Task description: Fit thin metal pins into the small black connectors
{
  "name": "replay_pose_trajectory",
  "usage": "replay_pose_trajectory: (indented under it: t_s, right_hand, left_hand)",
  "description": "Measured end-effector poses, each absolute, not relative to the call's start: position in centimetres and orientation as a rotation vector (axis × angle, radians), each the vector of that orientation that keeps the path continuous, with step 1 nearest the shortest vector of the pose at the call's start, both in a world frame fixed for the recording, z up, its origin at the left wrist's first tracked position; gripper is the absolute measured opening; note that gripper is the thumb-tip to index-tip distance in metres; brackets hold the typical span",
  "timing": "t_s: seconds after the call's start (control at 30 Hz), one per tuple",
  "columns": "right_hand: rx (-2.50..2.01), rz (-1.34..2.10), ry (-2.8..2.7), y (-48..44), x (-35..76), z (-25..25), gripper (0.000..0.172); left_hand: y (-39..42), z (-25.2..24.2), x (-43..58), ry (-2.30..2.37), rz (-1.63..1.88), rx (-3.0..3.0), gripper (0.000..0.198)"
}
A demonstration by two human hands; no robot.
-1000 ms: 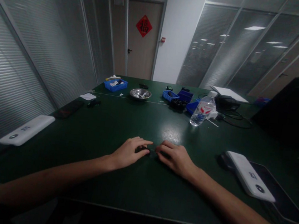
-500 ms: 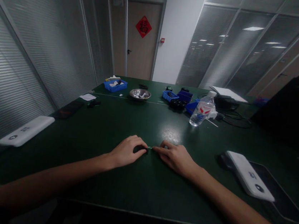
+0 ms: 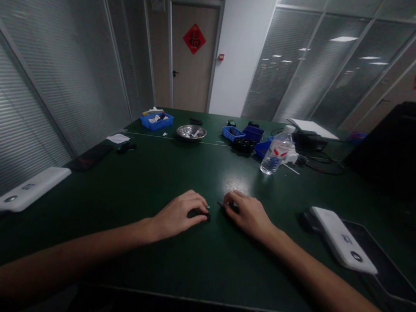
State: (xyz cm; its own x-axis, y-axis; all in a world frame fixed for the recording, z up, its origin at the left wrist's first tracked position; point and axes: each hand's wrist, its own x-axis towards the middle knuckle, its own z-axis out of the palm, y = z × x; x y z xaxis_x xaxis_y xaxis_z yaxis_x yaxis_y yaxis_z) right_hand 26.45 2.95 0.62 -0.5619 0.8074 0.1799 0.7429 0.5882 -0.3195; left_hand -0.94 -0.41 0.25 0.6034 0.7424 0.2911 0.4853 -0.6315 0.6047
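Observation:
My left hand [image 3: 177, 212] rests low over the green tabletop, its thumb and fingers closed on a small black object [image 3: 207, 217] with a tiny greenish bit near the fingertips. Most of that object is hidden by the fingers, so its kind does not show. Just to the right, my right hand [image 3: 247, 213] is curled, side down on the table. A thin dark piece [image 3: 220, 204] sticks out from its fingertips towards the left hand; it is too small to name. A short gap separates the two hands.
A water bottle [image 3: 276, 151] stands beyond my right hand. Farther back are a metal bowl [image 3: 191, 133], blue trays [image 3: 157, 121] and a black round-celled holder [image 3: 244, 145]. White power banks lie left [image 3: 31, 188] and right [image 3: 343, 239]. The table's near edge [image 3: 191, 299] runs below my forearms.
My right fingers have drawn back from the small piece at my left fingertips and curled in, a thin dark piece now showing between them. The left hand still pinches its object; the view has shifted slightly.

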Motion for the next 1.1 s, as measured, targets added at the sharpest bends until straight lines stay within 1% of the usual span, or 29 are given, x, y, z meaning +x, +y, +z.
replay_pose_trajectory:
  t_s: [0.2, 0.3, 0.4, 0.5, 0.63, 0.77, 0.9, 1.1]
  right_hand:
    - [-1.238, 0.342, -2.506, 2.9, 26.6, 0.7, 0.012]
    - [-1.230, 0.350, -2.503, 2.9, 26.7, 0.8, 0.012]
    - [-1.243, 0.364, -2.500, 2.9, 26.8, 0.9, 0.012]
    - [-1.254, 0.367, -2.494, 2.9, 26.8, 0.9, 0.012]
    - [-1.248, 0.376, -2.487, 2.8, 26.8, 0.8, 0.013]
    - [-1.243, 0.368, -2.484, 2.9, 26.8, 0.7, 0.013]
    - [-1.238, 0.361, -2.490, 2.9, 26.7, 0.7, 0.012]
    - [-1.225, 0.364, -2.493, 2.8, 26.7, 0.9, 0.012]
  left_hand:
    - [0.2, 0.2, -0.8, 0.998, 0.590, 2.432, 0.027]
    - [0.8, 0.4, -2.0, 1.003, 0.550, 2.446, 0.027]
    - [1.9, 0.7, -4.6, 1.080, 0.539, 2.347, 0.029]
    - [3.8, 0.8, -9.3, 1.284, 0.523, 2.192, 0.036]
    - [6.6, 0.1, -17.8, 1.543, 0.650, 2.177, 0.034]
    - [8.1, -1.1, -23.9, 1.715, 0.822, 2.258, 0.039]
    - [8.6, -1.7, -25.1, 1.760, 0.869, 2.347, 0.044]
    - [8.5, -1.5, -24.5, 1.780, 0.871, 2.350, 0.040]
